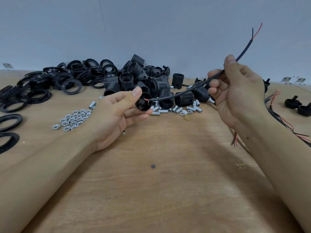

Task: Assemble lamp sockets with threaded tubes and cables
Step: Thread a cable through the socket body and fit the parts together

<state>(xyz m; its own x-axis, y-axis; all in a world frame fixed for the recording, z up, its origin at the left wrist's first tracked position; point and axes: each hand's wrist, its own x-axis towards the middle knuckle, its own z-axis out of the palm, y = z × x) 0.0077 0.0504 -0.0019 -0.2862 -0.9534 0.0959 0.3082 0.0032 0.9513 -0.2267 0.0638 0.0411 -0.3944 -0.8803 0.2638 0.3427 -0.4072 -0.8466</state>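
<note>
**Black plastic and bare wire over a plywood bench**

Black is nearly everything here: the left hand (117, 111) pinches a small black socket cap (143, 102) between thumb and curled fingers, raised a little off the wooden table (159, 174). A black cable (185, 91) runs out of that cap, a flash of red wire showing right at the mouth. From there it sags slightly, then climbs across to the right hand (239, 91), whose thumb and fingers are closed around it. Past the right thumb the cable rises further up and splits into a red and a dark strand at its free end.

Just beyond both hands, between them and the wall, sits a heap of threaded black socket bodies (138, 78). Under the span of cable, near the left fingertips, short silver threaded tubes (178, 109) lie scattered. Beside the left wrist, on its outer side, is a cluster of silver hex nuts (74, 120). Further out past the left hand, a spread of black rings (67, 76) covers the bench. Beyond the right forearm lie more cables (282, 118) with red and black ends, and past those, two small black caps (297, 105). A small dark speck rests on the wood between the two forearms.
</note>
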